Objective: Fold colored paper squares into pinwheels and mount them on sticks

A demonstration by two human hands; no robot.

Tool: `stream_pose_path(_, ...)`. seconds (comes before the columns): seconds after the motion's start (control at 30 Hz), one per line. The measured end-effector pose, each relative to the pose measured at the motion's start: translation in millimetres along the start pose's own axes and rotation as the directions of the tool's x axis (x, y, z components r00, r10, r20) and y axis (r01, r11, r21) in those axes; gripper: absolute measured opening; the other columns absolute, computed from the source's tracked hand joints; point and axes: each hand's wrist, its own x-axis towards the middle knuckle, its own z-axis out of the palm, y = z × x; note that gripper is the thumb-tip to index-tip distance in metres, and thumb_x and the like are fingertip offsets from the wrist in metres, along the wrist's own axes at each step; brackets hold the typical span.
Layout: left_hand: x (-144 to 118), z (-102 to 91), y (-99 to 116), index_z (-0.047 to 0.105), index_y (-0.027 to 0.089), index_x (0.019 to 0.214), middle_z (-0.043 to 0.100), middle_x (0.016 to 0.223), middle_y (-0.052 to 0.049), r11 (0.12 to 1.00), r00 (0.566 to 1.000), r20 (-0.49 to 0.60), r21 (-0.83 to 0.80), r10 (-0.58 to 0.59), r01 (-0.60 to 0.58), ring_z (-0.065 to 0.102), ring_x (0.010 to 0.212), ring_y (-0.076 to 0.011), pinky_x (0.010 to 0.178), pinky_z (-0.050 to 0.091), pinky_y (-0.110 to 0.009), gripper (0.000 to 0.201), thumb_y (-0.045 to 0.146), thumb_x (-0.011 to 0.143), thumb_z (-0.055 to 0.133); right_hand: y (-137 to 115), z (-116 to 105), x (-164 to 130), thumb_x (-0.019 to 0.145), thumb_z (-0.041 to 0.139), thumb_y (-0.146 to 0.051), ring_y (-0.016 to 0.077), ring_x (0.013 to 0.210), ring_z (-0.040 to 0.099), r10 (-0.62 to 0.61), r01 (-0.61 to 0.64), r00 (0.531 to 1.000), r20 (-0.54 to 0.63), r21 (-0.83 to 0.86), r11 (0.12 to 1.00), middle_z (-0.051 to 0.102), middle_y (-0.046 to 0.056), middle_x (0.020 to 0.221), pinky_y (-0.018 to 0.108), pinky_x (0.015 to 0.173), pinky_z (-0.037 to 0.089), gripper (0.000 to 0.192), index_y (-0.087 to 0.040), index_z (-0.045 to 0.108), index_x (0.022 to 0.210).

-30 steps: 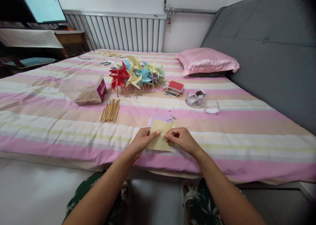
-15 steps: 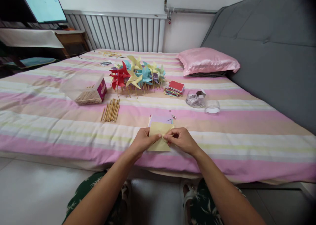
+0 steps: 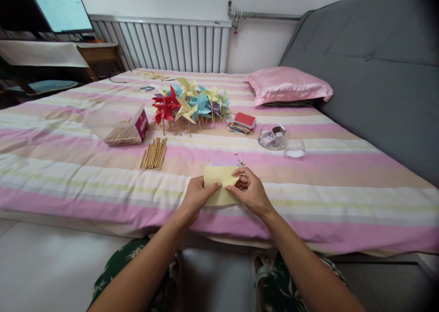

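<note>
Both of my hands pinch a pale yellow paper square over the near edge of the striped bed. My left hand grips its left side with thumb on top. My right hand holds the right side, fingers curled over a folded corner. A few more coloured sheets lie on the bed just beyond the yellow one, mostly hidden by it.
Farther back stand a cluster of coloured paper pinwheels, a bundle of wooden sticks, a clear box of sticks, a stack of paper squares, a clear container with its lid, small pins and a pink pillow.
The yellow paper has been lifted and turned a little away from me, and my right hand has shifted up over its right corner. Everything else stays put.
</note>
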Motion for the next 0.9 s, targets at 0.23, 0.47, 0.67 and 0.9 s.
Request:
stream_pose_path(0.23,-0.3,4.0,-3.8,0.071,0.01,0.085,0.07,0.072,-0.007,0.998,0.998,-0.037,-0.018,0.058,-0.059,0.062,0.066,-0.0186,0.06,0.047,-0.027,0.036,0.035,0.058,0.078,2.4,7.7,0.6,0.069,0.072,-0.033,0.0162,0.069,0.065,0.02,-0.009,0.997,-0.074,0.151,0.989,0.067,0.004,0.087,0.028,0.063,0.051,0.069,-0.023,0.031,0.124)
stream_pose_path(0.47,-2.1,7.0,-3.1,0.071,0.01,0.086,0.071,0.076,-0.009,0.999,0.999,-0.034,-0.024,0.038,-0.039,0.063,0.068,-0.0198,0.061,0.047,-0.027,0.04,0.035,0.056,0.079,5.7,4.5,3.2,0.065,0.073,-0.036,0.0186,0.075,0.067,0.087,-0.073,0.995,-0.051,0.221,0.973,0.069,0.007,0.092,0.03,0.068,0.053,0.071,-0.022,0.035,0.123)
stream_pose_path(0.67,-2.6,6.3,-1.5,0.072,0.01,0.08,0.071,0.073,-0.009,1.0,1.0,-0.014,-0.025,0.007,-0.007,0.063,0.065,-0.0187,0.062,0.047,-0.028,0.037,0.034,0.053,0.081,4.3,0.9,4.5,0.063,0.074,-0.04,0.0192,0.072,0.067,0.114,-0.102,0.993,-0.041,0.22,0.97,0.068,0.005,0.087,0.032,0.067,0.053,0.07,-0.021,0.038,0.12)
stream_pose_path(0.9,-5.3,6.6,1.8,0.073,0.009,0.077,0.071,0.071,-0.008,1.0,1.0,0.008,-0.03,-0.009,0.009,0.062,0.064,-0.0173,0.061,0.046,-0.026,0.033,0.032,0.054,0.081,3.4,-1.9,4.6,0.063,0.075,-0.037,0.0181,0.069,0.066,0.102,-0.099,0.995,0.002,0.249,0.963,0.067,0.004,0.083,0.03,0.065,0.053,0.068,-0.021,0.04,0.119)
